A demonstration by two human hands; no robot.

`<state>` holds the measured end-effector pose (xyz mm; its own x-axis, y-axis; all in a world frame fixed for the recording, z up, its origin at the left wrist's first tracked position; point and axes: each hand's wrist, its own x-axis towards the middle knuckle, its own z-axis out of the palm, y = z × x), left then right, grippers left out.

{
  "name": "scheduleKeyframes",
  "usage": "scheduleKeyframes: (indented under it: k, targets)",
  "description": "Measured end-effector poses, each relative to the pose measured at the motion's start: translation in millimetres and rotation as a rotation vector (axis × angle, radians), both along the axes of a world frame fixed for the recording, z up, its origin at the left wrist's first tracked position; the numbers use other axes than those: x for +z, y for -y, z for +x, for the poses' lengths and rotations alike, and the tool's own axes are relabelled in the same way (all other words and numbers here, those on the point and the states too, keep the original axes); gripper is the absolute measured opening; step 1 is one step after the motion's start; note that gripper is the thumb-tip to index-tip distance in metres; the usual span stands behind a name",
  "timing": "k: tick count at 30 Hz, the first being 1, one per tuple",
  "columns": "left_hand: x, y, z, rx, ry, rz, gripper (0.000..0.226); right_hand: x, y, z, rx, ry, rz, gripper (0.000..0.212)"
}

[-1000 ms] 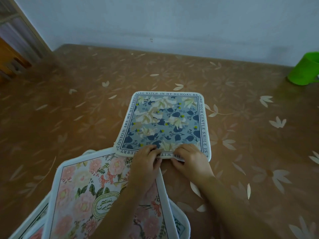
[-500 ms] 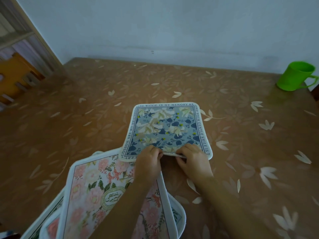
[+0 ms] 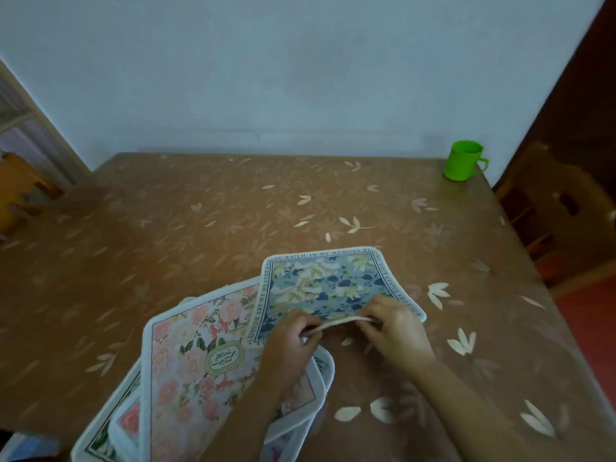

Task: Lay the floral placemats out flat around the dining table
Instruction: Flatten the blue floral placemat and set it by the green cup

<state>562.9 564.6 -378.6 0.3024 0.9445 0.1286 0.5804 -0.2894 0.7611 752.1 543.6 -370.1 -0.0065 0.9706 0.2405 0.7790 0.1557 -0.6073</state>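
Note:
A blue floral placemat (image 3: 320, 281) with a lettered white border lies in the middle of the brown table (image 3: 200, 228). Its near edge is lifted and bowed off the table. My left hand (image 3: 290, 341) and my right hand (image 3: 393, 328) both pinch that raised near edge, a little apart. The mat's left side overlaps a pink floral placemat (image 3: 196, 355), which tops a fanned stack of several more mats (image 3: 110, 425) at the near left.
A green plastic mug (image 3: 464, 160) stands at the table's far right corner by the wall. A wooden chair (image 3: 560, 208) is at the right side and another chair (image 3: 20, 191) at the far left.
The near edge of the blue mat has been lifted off the table by both hands. The camera has tilted up, bringing the wall, the mug and the chairs into view.

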Motion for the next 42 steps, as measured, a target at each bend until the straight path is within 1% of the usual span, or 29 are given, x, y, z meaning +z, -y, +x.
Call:
scheduleKeyframes:
  k: [3, 5, 9, 12, 16, 22, 25, 28, 31, 34, 37, 42]
  targets:
    - [16.0, 25.4, -0.6, -0.017, 0.011, 0.076, 0.011, 20.7, 30.6, 2.9, -0.016, 0.034, -0.006, 0.006]
    - [30.0, 43.0, 1.7, -0.026, 0.022, 0.161, 0.01, 37.7, 55.5, 5.3, -0.034, 0.066, -0.015, 0.006]
    - [57.9, 75.3, 9.7, -0.085, 0.045, 0.265, 0.005, 67.6, 108.3, 10.7, -0.093, 0.139, 0.034, 0.002]
    - [75.7, 91.8, 18.9, -0.153, 0.027, 0.254, 0.008, 87.6, 143.9, 17.3, -0.162, 0.212, 0.071, 0.006]
    - [91.2, 109.4, 37.0, -0.26, -0.003, 0.23, 0.009, 102.6, 185.1, 29.7, -0.254, 0.164, 0.046, 0.006]
    - [104.1, 131.9, 80.6, -0.393, -0.031, 0.18, 0.011, 111.5, 232.5, 60.0, -0.366, 0.209, 0.045, 0.012]
    - [110.7, 142.9, 114.1, -0.449, -0.04, 0.175, 0.011, 114.3, 251.2, 86.7, -0.43, 0.208, 0.077, 0.016]
    - [115.8, 154.5, 159.4, -0.515, -0.043, 0.177, 0.012, 115.3, 272.5, 124.2, -0.488, 0.173, 0.058, 0.012]
    - [121.6, 172.6, 217.2, -0.559, -0.04, 0.183, 0.01, 118.4, 297.8, 173.8, -0.549, 0.143, 0.046, 0.008]
    - [126.0, 197.0, 280.2, -0.58, -0.017, 0.17, 0.01, 124.4, 325.3, 230.1, -0.604, 0.128, 0.04, 0.009]
    - [128.9, 220.3, 341.6, -0.614, 0.007, 0.144, 0.012, 128.6, 351.4, 287.0, -0.65, 0.138, 0.012, 0.008]
    - [128.4, 250.5, 426.4, -0.623, 0.007, 0.155, 0.015, 133.7, 383.8, 367.8, -0.677, 0.161, 0.007, 0.004]
